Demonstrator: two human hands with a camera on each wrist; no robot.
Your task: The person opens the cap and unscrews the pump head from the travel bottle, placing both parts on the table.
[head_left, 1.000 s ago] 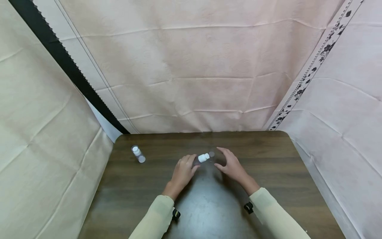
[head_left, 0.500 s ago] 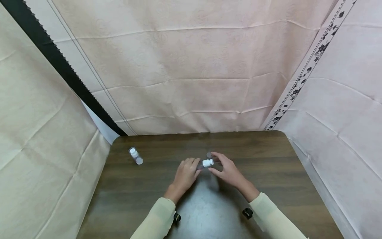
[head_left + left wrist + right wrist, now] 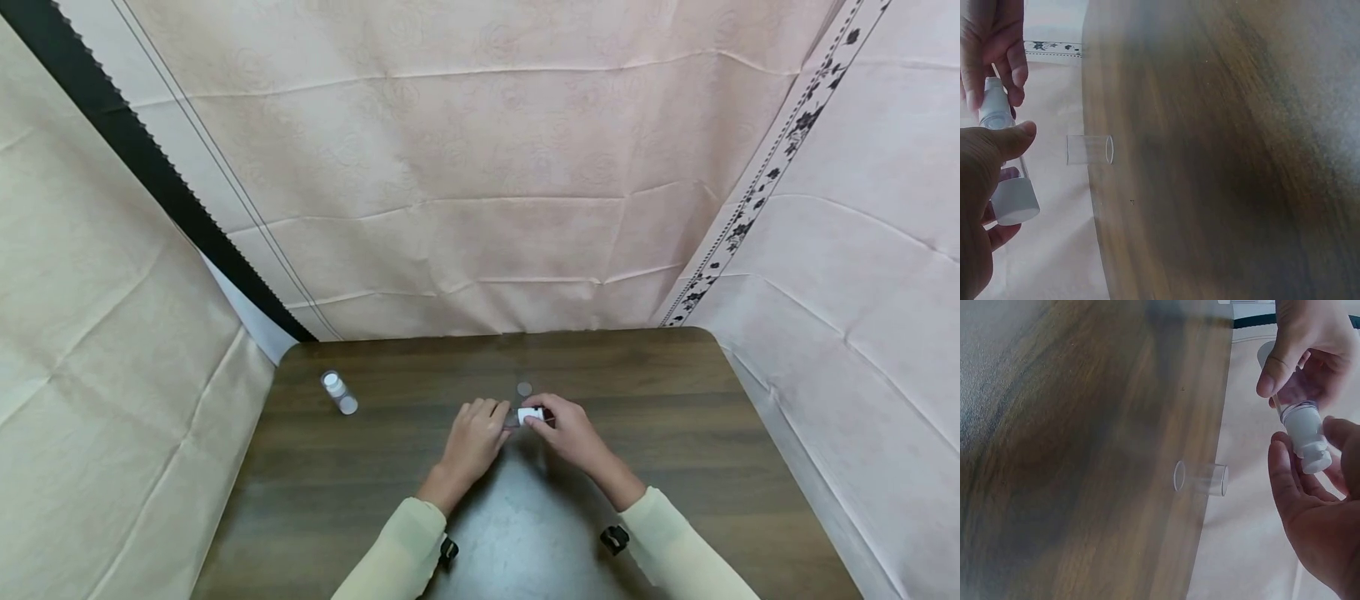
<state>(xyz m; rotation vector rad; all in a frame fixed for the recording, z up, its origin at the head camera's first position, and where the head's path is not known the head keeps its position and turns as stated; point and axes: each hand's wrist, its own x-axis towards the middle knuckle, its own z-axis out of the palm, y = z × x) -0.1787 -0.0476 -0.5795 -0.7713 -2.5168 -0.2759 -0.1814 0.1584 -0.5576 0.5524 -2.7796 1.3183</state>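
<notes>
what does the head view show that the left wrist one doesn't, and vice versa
Only head: a separate white-topped clear plastic bottle and pale yellow cloth sleeves. Only left wrist: the round white base of the white-topped clear plastic bottle in hand. Both: its white top, the clear plastic cylinder, brown wooden table, left hand and right hand.

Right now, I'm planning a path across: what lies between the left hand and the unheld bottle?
The head view shows only bare tabletop between left hand and unheld bottle.

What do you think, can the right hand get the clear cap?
Probably yes: the clear cap stands near the right hand with nothing visibly between, though its fingers surround the held bottle's top.
</notes>
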